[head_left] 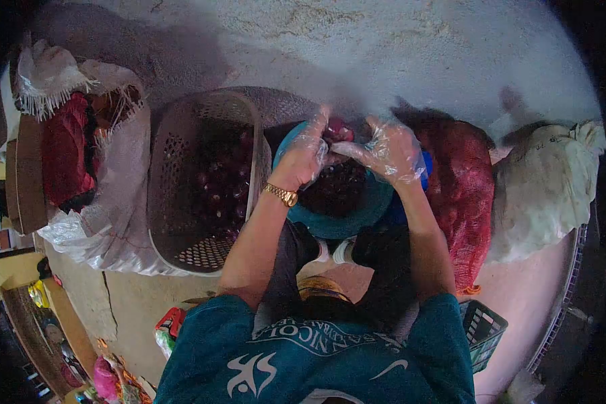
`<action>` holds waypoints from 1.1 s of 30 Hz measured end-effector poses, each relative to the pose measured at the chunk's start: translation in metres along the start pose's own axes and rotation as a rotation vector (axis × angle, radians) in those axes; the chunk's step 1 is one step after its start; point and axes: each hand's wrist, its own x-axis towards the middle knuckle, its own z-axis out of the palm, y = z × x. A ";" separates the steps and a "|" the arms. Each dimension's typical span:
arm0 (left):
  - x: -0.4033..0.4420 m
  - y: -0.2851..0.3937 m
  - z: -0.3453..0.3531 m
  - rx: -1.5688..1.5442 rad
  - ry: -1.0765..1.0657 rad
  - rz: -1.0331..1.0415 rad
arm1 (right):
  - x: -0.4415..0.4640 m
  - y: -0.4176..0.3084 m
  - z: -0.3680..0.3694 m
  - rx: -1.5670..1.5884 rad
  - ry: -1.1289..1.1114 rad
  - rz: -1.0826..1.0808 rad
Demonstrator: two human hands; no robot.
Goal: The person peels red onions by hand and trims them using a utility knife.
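Note:
In the head view a red onion (339, 129) is between my two hands, above a teal basin (378, 207). My left hand (305, 156), in a clear plastic glove with a gold watch at the wrist, grips the onion's left side. From the right, my right hand (392, 149), gloved the same way, holds it with the thumb reaching across below. Parts of the fingers are hidden behind the onion and glove glare. Dark purple-red pieces (333, 190) fill much of the basin; their exact form is too dark to tell.
Left of the basin stands a grey perforated crate (156, 202) with red onions (222, 185) inside. A white woven sack (124, 182) lies farther left. To the right are a red mesh sack (454, 195) and a pale full sack (542, 192), along a rough wall (384, 54). A green crate (481, 333) sits behind.

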 end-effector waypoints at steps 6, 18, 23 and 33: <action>-0.003 0.004 0.004 0.057 -0.014 -0.031 | 0.002 0.010 0.006 0.056 -0.015 -0.056; 0.000 0.000 0.001 0.087 -0.031 -0.011 | 0.002 0.017 0.024 -0.016 0.011 -0.115; 0.000 -0.003 0.000 0.074 0.016 0.070 | 0.002 0.004 0.008 -0.023 -0.083 -0.111; 0.019 -0.001 -0.048 0.182 0.220 0.007 | 0.000 -0.003 0.005 -0.101 -0.264 -0.265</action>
